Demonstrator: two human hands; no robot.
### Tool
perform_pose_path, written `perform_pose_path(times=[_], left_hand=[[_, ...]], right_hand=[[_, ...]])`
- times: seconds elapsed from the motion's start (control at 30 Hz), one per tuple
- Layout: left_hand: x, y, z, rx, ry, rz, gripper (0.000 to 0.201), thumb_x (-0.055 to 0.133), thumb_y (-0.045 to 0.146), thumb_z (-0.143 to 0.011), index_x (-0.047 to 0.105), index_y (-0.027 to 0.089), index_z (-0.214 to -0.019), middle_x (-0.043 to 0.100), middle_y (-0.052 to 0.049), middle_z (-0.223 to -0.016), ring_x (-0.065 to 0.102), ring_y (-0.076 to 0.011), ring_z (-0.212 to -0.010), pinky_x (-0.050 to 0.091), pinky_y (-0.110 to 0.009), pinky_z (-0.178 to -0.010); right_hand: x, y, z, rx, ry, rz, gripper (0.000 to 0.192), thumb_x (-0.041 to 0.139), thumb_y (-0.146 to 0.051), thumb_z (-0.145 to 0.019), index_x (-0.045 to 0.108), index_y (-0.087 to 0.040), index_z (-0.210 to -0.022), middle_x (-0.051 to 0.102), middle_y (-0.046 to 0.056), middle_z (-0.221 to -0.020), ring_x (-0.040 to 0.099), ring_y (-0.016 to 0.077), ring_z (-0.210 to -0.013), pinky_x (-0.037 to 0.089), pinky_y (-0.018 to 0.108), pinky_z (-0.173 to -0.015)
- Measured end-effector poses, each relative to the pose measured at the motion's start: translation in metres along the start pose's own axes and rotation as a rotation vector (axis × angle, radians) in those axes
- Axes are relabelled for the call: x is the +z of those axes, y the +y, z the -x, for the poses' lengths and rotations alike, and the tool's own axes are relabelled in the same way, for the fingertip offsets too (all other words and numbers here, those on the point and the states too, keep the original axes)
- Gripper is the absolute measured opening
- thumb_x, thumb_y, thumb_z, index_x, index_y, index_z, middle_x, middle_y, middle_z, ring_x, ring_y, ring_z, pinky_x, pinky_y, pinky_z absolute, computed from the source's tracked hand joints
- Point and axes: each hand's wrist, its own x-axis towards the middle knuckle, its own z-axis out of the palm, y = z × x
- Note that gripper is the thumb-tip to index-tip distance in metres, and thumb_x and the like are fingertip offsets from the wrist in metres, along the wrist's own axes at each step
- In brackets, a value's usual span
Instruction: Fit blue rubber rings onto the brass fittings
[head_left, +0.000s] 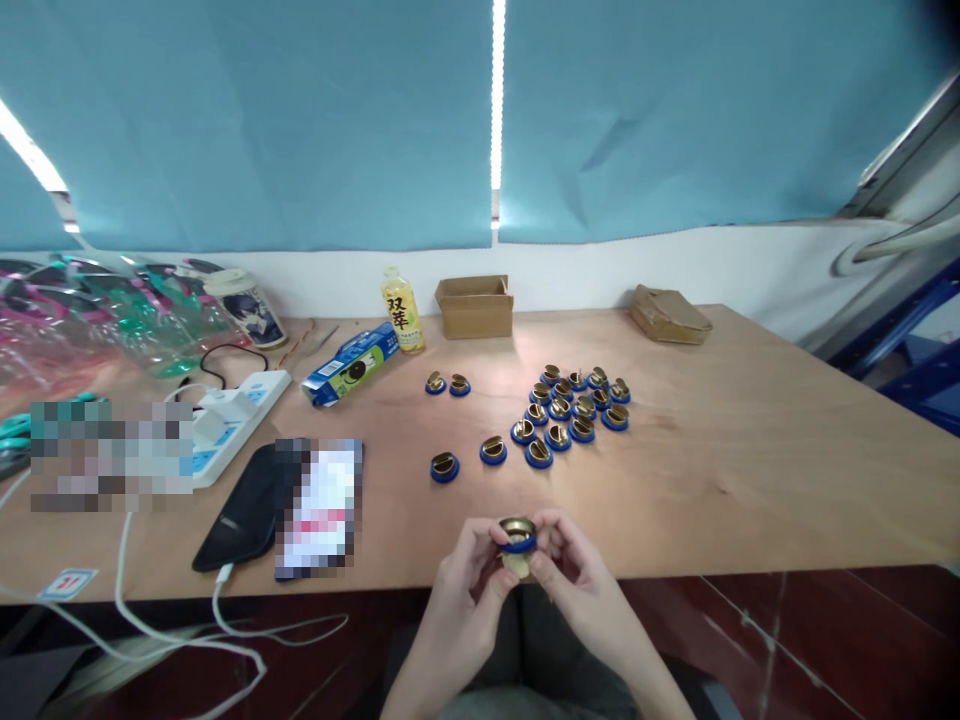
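Just over the table's front edge, my left hand (475,575) and my right hand (571,565) pinch a brass-coloured round fitting with a blue ring (517,535) from either side. Its shiny rim faces up, and a pale piece shows beneath it between my thumbs; I cannot make out what that is. Beyond my hands lie several similar brass fittings with blue rings (559,436), grouped right of the middle. Two more sit apart farther back, and one brass fitting (445,467) stands nearest on the left.
On the left are a phone with a lit screen (319,510), a black device (251,505), white cables and a power strip (244,425). At the back stand a blue carton (351,364), a bottle (403,310), an open cardboard box (475,308) and a flattened brown package (669,315).
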Motion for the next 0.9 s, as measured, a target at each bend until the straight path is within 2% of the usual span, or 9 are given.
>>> perform_pose_path(times=[0.17,0.3,0.37,0.47,0.63,0.8,0.9], left_hand=[[0.0,-0.005,-0.003,0.013,-0.002,-0.012,0.008,0.054,0.026,-0.096,0.051,0.023,-0.103,0.066,-0.011,-0.128,0.062,-0.0232,-0.122,0.052,-0.034,-0.1],[0.001,-0.008,-0.004,0.006,0.032,-0.045,0.009,0.053,0.025,-0.096,0.05,0.023,-0.104,0.054,-0.015,-0.145,0.059,-0.024,-0.128,0.052,-0.036,-0.101],[0.001,-0.01,-0.004,0.009,0.059,-0.057,0.009,0.053,0.024,-0.096,0.049,0.023,-0.104,0.051,-0.016,-0.148,0.058,-0.0245,-0.128,0.052,-0.037,-0.102],[0.001,-0.011,-0.003,0.016,0.093,-0.066,0.007,0.053,0.023,-0.095,0.05,0.023,-0.102,0.051,-0.017,-0.148,0.058,-0.0251,-0.129,0.05,-0.039,-0.105],[0.002,-0.013,-0.004,0.014,0.104,-0.07,0.007,0.051,0.02,-0.095,0.05,0.023,-0.101,0.054,-0.016,-0.145,0.06,-0.0247,-0.126,0.051,-0.039,-0.104],[0.003,-0.016,-0.004,0.036,0.118,-0.133,0.01,0.05,0.018,-0.095,0.05,0.024,-0.103,0.059,-0.012,-0.14,0.061,-0.0226,-0.125,0.051,-0.036,-0.103],[0.004,-0.019,-0.004,0.031,0.147,-0.143,0.009,0.051,0.019,-0.095,0.051,0.024,-0.102,0.066,-0.01,-0.13,0.064,-0.0218,-0.12,0.053,-0.033,-0.098]], right_hand=[[-0.001,0.002,0.0,-0.013,0.021,-0.01,0.031,0.062,-0.048,-0.091,0.059,-0.023,-0.109,0.049,-0.002,-0.076,0.05,0.0135,-0.064,0.046,0.025,-0.059],[0.003,0.004,0.001,-0.061,0.072,0.073,0.028,0.056,-0.039,-0.097,0.054,-0.024,-0.12,0.058,0.001,-0.087,0.06,0.0162,-0.077,0.051,0.027,-0.07],[0.006,0.004,0.002,-0.092,0.113,0.132,0.021,0.055,-0.036,-0.098,0.054,-0.024,-0.115,0.059,0.001,-0.087,0.061,0.0162,-0.079,0.051,0.026,-0.072],[0.008,0.004,0.002,-0.111,0.118,0.196,0.013,0.053,-0.033,-0.099,0.055,-0.023,-0.106,0.059,0.001,-0.086,0.061,0.0152,-0.077,0.05,0.024,-0.07],[0.005,0.002,0.0,-0.101,0.075,0.231,0.014,0.052,-0.03,-0.098,0.053,-0.023,-0.11,0.062,0.003,-0.096,0.063,0.0179,-0.089,0.051,0.027,-0.078],[0.003,0.005,0.0,-0.101,0.075,0.274,0.008,0.048,-0.026,-0.098,0.052,-0.022,-0.105,0.058,0.001,-0.089,0.061,0.0168,-0.082,0.05,0.026,-0.075],[0.003,0.009,0.0,-0.118,0.086,0.298,0.007,0.047,-0.023,-0.098,0.051,-0.022,-0.103,0.057,0.001,-0.088,0.06,0.0168,-0.082,0.049,0.026,-0.074]])
